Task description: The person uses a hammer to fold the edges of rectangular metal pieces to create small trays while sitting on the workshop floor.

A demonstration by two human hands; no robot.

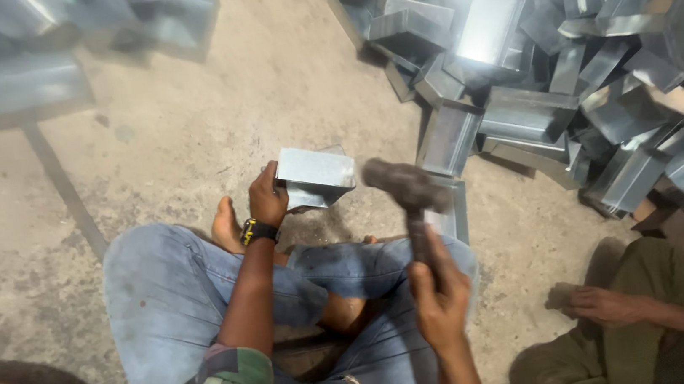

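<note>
Progress | we judge hammering under way: left hand [267,200] grips folded metal box [316,175] at frame centre | right hand [440,292] closed round raised hammer [408,189] | box pile [566,67] upper right awaits.

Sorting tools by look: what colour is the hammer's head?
Dark grey-brown, blurred, hammer in the right hand; head view.

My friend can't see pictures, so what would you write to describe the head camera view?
A seated person's left hand steadies a folded grey sheet-metal box on the concrete floor while the right hand raises a dark-headed hammer. A pile of similar metal boxes lies beyond.
</note>
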